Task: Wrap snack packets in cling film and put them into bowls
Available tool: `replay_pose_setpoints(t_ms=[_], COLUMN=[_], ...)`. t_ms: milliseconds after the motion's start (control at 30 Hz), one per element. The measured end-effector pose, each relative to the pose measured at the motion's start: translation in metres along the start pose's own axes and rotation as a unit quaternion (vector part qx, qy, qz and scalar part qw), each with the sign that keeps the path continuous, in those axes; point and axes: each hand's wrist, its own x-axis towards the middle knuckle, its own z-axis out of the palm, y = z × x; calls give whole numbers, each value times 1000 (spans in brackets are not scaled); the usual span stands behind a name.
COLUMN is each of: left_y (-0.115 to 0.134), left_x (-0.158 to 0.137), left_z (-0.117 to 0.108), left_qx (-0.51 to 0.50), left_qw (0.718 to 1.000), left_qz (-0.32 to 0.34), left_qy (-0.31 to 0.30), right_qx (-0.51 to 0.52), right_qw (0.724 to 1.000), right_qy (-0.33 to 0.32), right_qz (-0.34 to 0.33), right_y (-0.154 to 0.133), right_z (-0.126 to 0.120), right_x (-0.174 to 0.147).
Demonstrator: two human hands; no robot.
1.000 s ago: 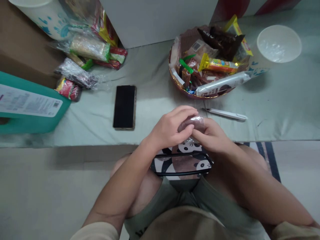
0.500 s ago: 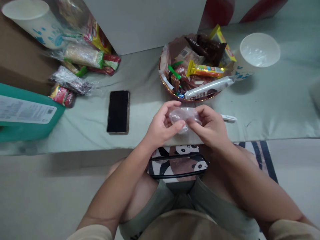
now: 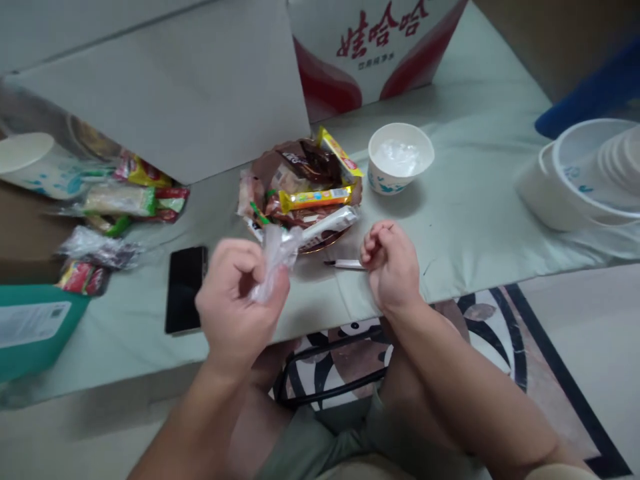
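Note:
My left hand (image 3: 240, 293) is closed on a crumpled clear plastic bag (image 3: 274, 259), pinched between thumb and fingers and standing up above them. It is raised over the front of the table, between the phone (image 3: 185, 290) and the snack basket. My right hand (image 3: 393, 263) is apart from the bag, its fingers curled in. Whatever may be inside those fingers is hidden. Just left of it lies a white pen (image 3: 349, 265) with a dark tip. Behind both hands sits a brown basket (image 3: 260, 162) full of wrapped snacks, including a yellow packet (image 3: 317, 199) and a white packet (image 3: 327, 227).
A paper cup (image 3: 395, 175) with clear plastic inside stands right of the basket. Farther right is a white bucket (image 3: 537, 190) holding stacked cups. Snack packets (image 3: 120, 200) and a green container (image 3: 40, 333) are at left. A printed carton (image 3: 370, 67) stands behind.
My hands have parted. The plastic bag, earlier held between both, is now in my left hand, and my right hand has curled up. The view has turned rightward, showing the bucket.

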Motion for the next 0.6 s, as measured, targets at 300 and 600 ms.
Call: replay_pose_setpoints(t_ms=[300,600], left_y=[10,-31], left_x=[139,149], left_z=[155,242], left_qx=[14,78], left_qw=[984,931], left_qz=[49,20], left_qy=[-169,-355], right_qx=[73,63], right_qw=[994,994], right_qy=[59,44], right_qz=[52,77], right_y=[-17,-21], right_z=[-17,-21], right_x=[21,22])
